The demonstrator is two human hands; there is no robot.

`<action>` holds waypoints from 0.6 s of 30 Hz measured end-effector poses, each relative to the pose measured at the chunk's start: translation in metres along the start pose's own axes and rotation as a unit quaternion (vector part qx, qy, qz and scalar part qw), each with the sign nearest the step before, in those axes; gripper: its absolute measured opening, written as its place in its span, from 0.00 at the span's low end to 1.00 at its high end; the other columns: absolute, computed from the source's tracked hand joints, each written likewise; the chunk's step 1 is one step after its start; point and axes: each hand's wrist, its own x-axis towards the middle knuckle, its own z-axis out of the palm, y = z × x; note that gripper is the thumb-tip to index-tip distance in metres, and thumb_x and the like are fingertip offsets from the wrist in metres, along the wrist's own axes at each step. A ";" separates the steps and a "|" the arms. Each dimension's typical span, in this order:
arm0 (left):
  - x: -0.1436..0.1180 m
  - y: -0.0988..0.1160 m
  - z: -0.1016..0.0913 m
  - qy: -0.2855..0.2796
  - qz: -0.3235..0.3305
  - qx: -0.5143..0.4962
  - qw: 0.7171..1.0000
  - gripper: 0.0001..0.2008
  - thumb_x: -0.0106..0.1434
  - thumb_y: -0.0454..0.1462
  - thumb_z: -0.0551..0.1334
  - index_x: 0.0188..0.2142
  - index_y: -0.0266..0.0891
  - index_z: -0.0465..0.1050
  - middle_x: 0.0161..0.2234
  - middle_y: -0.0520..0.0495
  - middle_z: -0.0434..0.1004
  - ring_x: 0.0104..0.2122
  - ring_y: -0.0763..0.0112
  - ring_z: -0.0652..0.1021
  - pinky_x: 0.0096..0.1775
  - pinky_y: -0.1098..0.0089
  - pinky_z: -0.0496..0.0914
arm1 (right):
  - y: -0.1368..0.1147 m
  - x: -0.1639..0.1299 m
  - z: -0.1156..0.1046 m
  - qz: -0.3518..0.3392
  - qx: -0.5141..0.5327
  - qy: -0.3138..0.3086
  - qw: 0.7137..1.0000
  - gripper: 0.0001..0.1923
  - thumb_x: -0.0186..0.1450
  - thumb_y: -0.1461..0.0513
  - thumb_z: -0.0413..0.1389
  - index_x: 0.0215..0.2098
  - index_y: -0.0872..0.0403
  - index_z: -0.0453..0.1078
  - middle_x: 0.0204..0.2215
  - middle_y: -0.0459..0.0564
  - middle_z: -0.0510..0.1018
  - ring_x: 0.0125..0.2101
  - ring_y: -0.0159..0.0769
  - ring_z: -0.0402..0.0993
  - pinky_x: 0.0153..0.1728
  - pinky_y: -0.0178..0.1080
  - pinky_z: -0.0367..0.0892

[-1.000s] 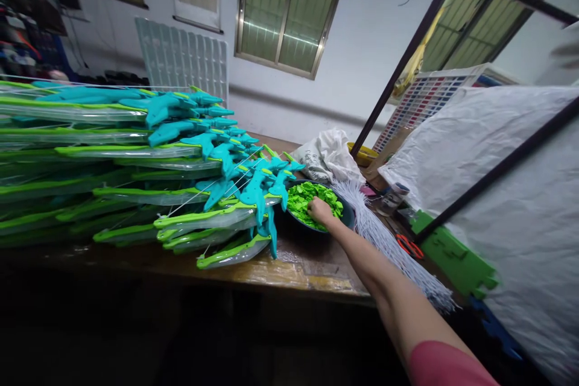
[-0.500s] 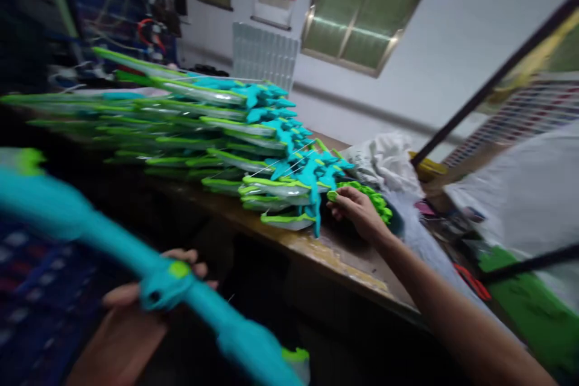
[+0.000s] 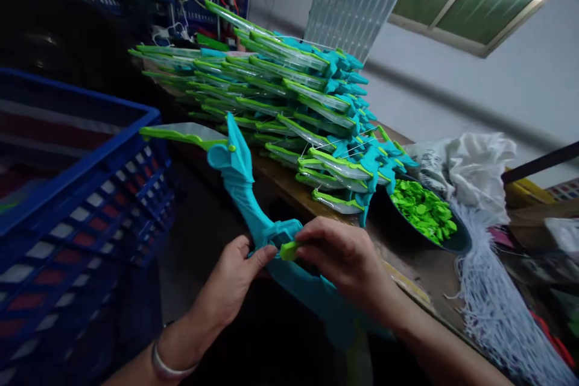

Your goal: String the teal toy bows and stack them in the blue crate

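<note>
My left hand [image 3: 230,280] is wrapped round the middle of a turquoise plastic toy bow [image 3: 246,202]. A clear limb [image 3: 185,134] edged in lime green sticks out from its upper end, and its lower part runs into shadow. Between the thumb and fingers of my right hand [image 3: 348,256] is a small lime green plastic piece [image 3: 289,250]. It is held against the bow's middle, beside my left thumb; whether it sits in the bow I cannot tell. A dark bowl [image 3: 461,241] of similar green pieces [image 3: 423,208] stands on the table beyond my right hand.
Many similar bows [image 3: 271,81] lie stacked on the wooden table [image 3: 289,187]. A blue plastic crate [image 3: 90,217] stands at left. White cords [image 3: 493,289] hang at the right, near a white plastic bag [image 3: 479,169]. A ribbed translucent panel [image 3: 348,15] leans against the wall.
My right hand has come from the bowl to the bow with a green piece. The bow has swung more upright in my left hand, and the view has turned left and down.
</note>
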 end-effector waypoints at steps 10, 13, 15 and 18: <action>-0.013 0.000 -0.008 -0.037 0.051 0.128 0.990 0.20 0.64 0.52 0.67 0.42 0.37 0.75 0.37 0.45 0.81 0.37 0.63 0.77 0.40 0.67 0.73 | 0.015 -0.009 0.021 0.020 -0.010 0.036 0.999 0.02 0.71 0.63 0.60 0.40 0.50 0.77 0.34 0.47 0.76 0.34 0.32 0.75 0.34 0.33 0.70; -0.013 0.002 -0.008 -0.039 0.063 0.153 0.986 0.19 0.64 0.51 0.67 0.40 0.36 0.75 0.37 0.44 0.81 0.37 0.62 0.77 0.39 0.67 0.73 | 0.015 -0.010 0.023 0.018 -0.030 0.056 0.998 0.03 0.71 0.63 0.60 0.40 0.49 0.77 0.34 0.48 0.76 0.34 0.33 0.75 0.33 0.34 0.70; -0.013 0.002 -0.009 -0.043 0.070 0.153 0.985 0.18 0.64 0.50 0.67 0.41 0.37 0.76 0.37 0.45 0.81 0.37 0.63 0.77 0.40 0.67 0.73 | 0.014 -0.009 0.023 0.018 -0.047 0.051 0.997 0.03 0.71 0.63 0.60 0.41 0.49 0.77 0.34 0.48 0.76 0.34 0.34 0.75 0.33 0.34 0.70; -0.013 0.000 -0.007 -0.052 0.065 0.137 0.987 0.19 0.64 0.50 0.67 0.45 0.38 0.75 0.39 0.46 0.82 0.38 0.62 0.78 0.41 0.67 0.74 | 0.011 -0.009 0.022 0.019 -0.077 0.040 0.996 0.03 0.71 0.63 0.59 0.40 0.49 0.76 0.34 0.48 0.74 0.34 0.33 0.74 0.33 0.35 0.70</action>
